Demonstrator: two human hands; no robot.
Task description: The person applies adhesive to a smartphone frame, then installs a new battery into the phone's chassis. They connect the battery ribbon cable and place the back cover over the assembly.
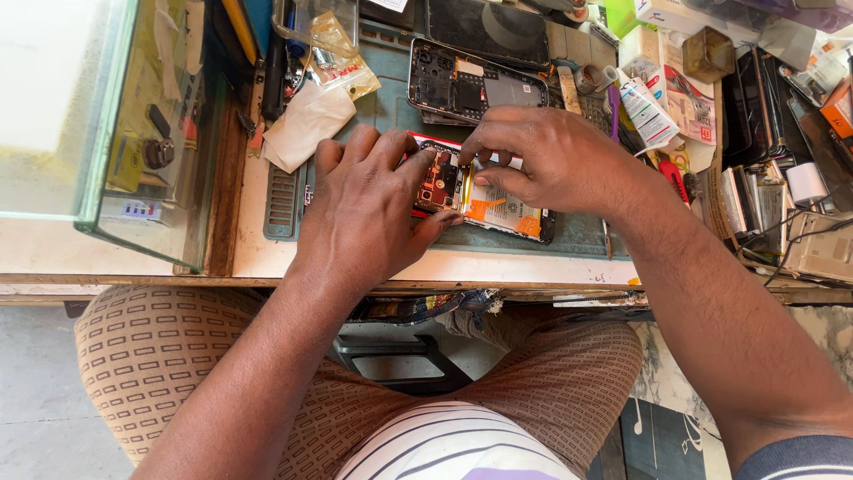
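Opened phone (484, 204) on bench mat (577, 233). Left hand (364, 209) fingers closed on phone's end; right hand (542, 160) fingertips pinched at its edge. Best done steady, light pressure.

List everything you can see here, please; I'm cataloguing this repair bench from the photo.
opened phone: one, red frame, white and orange battery showing, on the mat under both hands
second opened phone: one, dark, on the mat behind the first
dark screen panel: one, black, top centre
work mat: one, teal, on the bench
white cloth: one, left of the mat
glue tube: one, white, right of the mat
glass case: one, clear, far left
stacked phone parts: many, mixed colours, right side
left hand: on the phone's left end
right hand: fingers pressing its upper edge
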